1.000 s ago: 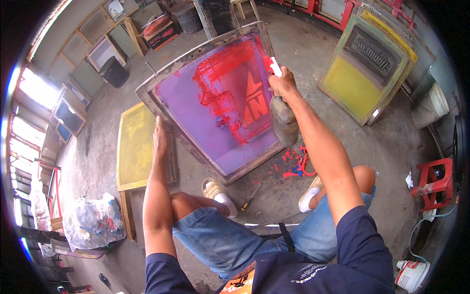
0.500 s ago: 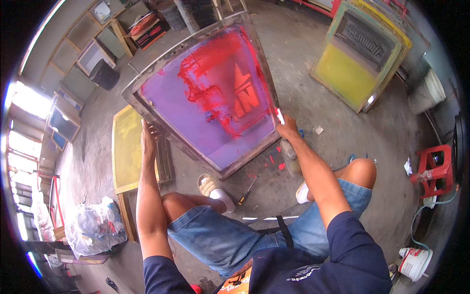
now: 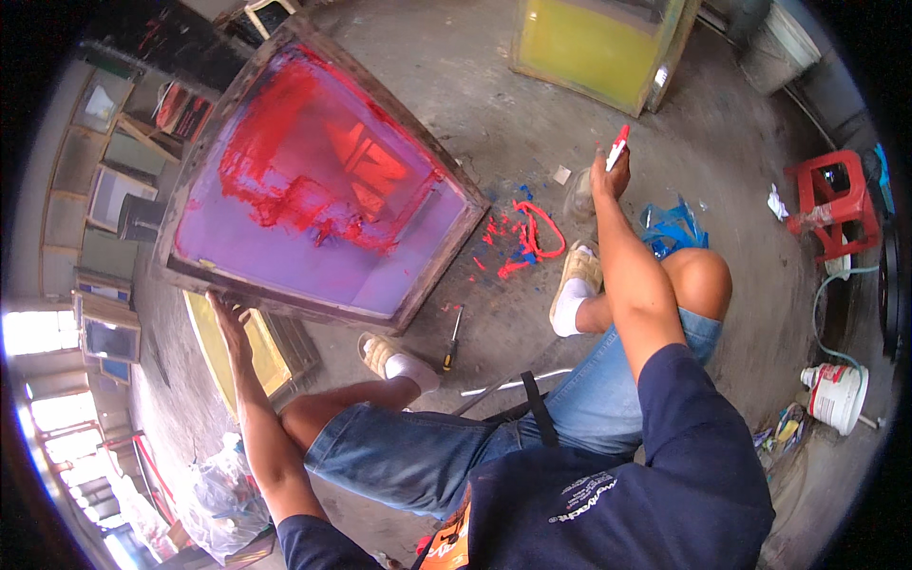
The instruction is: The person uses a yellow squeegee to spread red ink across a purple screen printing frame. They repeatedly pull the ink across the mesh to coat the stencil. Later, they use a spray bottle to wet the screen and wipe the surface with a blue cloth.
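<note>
A large screen printing frame [image 3: 426,280] with purple mesh stands tilted in front of me. Thick red ink [image 3: 271,195] is smeared across its mesh, beside a red lettered patch. My left hand [image 3: 231,318] grips the frame's lower left edge, its fingers partly hidden against the wood. Out to the right and apart from the frame, my right hand [image 3: 613,174] is closed around a small white tool with a red end [image 3: 618,145], perhaps a scraper. A clump of red and blue scraps [image 3: 518,242] lies on the floor between the frame and my right foot.
A screwdriver [image 3: 453,339] lies between my feet. Blue plastic [image 3: 676,228] is by my right knee. A yellow screen [image 3: 589,57] stands at the back, another [image 3: 218,351] at left. Right are a red stool [image 3: 834,204] and a white bucket [image 3: 836,397].
My right hand has left the frame's right edge and moved away to the right with the white tool. The view has turned right, uncovering more of the red scraps and blue plastic.
</note>
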